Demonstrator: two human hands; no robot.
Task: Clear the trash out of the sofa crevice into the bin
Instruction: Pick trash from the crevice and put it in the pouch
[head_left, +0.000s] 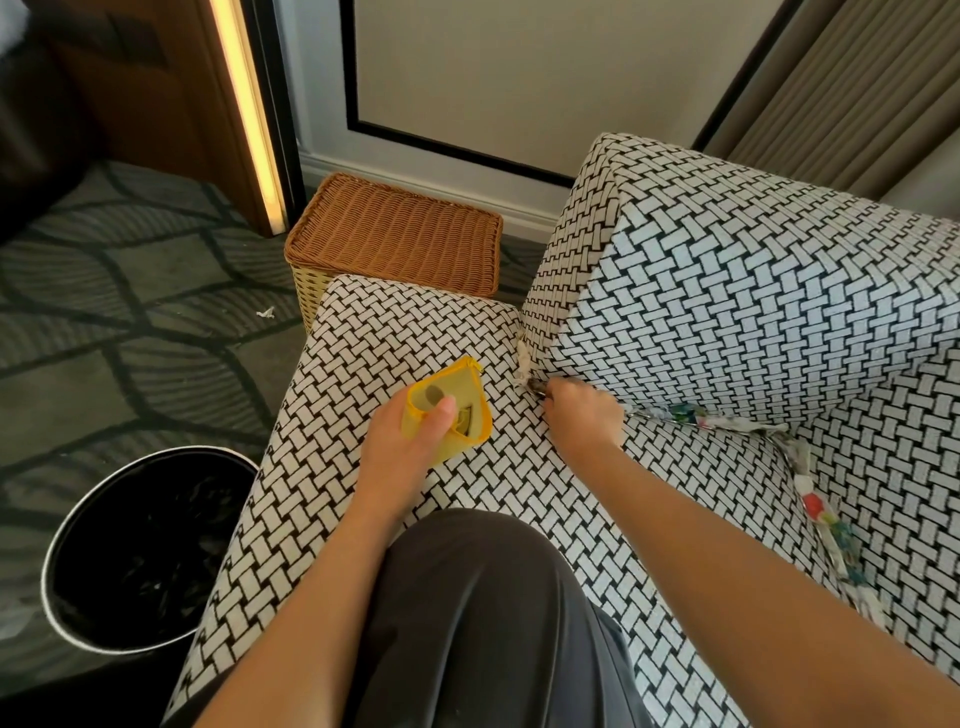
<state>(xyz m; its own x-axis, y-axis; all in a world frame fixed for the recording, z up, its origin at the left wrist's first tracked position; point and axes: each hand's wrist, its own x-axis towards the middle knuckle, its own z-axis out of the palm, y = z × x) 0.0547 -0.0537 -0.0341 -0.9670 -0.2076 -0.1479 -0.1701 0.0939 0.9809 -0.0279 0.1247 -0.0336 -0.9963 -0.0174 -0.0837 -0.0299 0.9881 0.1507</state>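
Picking at the crevice (636, 410) of the patterned sofa (395, 332), seen from the head camera.
The right hand (584, 415) lay at the far-left end of the crevice, fingers curled with their tips tucked into the gap; whether they pinched anything could not be told. The left hand (410, 441) was clamped on a yellow pouch (452, 415), thumb over its open rim, just left of the right hand. A white paper scrap (522, 364) stuck out of the crevice just beyond the right hand. Colourful crumpled trash (691, 415) lined the crevice to the right and ran nearer along the armrest. The black bin (145, 551) stood on the carpet (104, 338) at near left, beside the sofa. A wicker basket (395, 234) stood at the seat's far end.
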